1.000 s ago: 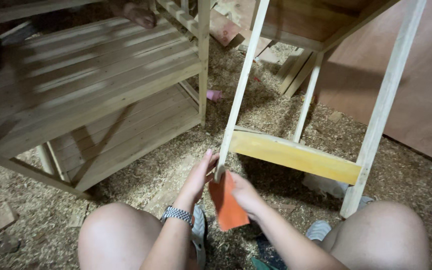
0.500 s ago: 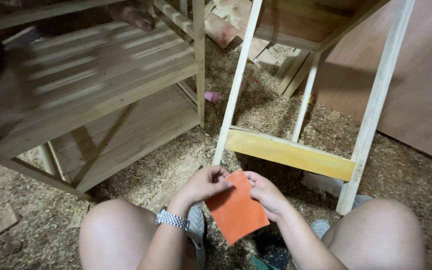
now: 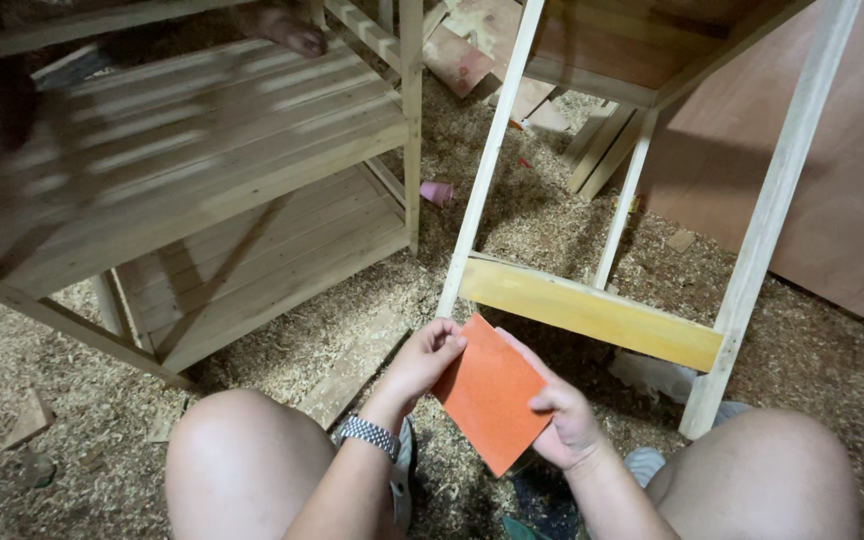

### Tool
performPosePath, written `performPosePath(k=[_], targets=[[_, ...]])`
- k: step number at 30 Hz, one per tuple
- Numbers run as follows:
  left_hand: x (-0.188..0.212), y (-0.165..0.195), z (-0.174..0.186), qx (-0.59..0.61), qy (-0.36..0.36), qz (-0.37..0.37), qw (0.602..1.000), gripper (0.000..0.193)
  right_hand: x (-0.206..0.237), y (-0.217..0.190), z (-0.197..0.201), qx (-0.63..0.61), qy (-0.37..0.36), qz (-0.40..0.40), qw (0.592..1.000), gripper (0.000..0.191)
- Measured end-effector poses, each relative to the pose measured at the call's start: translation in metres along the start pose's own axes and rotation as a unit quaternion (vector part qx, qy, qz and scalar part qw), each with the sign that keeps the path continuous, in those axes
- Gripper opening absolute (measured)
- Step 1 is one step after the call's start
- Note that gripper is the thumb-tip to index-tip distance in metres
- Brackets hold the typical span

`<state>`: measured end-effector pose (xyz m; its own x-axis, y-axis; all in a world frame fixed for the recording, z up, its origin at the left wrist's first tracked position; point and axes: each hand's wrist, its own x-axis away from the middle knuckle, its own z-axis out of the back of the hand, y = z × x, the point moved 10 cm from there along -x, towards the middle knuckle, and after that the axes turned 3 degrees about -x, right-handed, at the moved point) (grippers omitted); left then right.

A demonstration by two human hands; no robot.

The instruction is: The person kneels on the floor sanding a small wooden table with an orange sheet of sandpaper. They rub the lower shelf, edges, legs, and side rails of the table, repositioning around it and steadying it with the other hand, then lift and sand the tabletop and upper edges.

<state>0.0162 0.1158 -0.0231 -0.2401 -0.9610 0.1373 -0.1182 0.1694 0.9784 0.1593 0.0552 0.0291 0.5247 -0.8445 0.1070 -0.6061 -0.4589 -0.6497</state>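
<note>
Both hands, the left hand [image 3: 424, 362] and right hand [image 3: 564, 412], are pinching opposite edges of the orange sandpaper sheet [image 3: 490, 394], gripping it flat just below the yellow rail [image 3: 592, 313], seemingly to ready it.

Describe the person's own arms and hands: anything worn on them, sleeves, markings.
Both forearms are bare, with no sleeves in view and no gloves. The left hand has a silver metal-link wristwatch on its wrist. The right hand wears nothing visible. No markings show.
</note>
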Motion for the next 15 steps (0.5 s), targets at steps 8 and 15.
performPosePath(k=[8, 15], targets=[[-0.001, 0.006, -0.014, 0.087, 0.038, 0.017, 0.995, 0.009, 0.011, 0.005, 0.053, -0.163, -0.029, 0.031, 0.986, 0.080], [0.000, 0.016, 0.014, -0.025, 0.080, -0.003, 0.997, 0.009, 0.002, -0.010, 0.050, 0.112, 0.115, 0.042, 0.986, 0.079]])
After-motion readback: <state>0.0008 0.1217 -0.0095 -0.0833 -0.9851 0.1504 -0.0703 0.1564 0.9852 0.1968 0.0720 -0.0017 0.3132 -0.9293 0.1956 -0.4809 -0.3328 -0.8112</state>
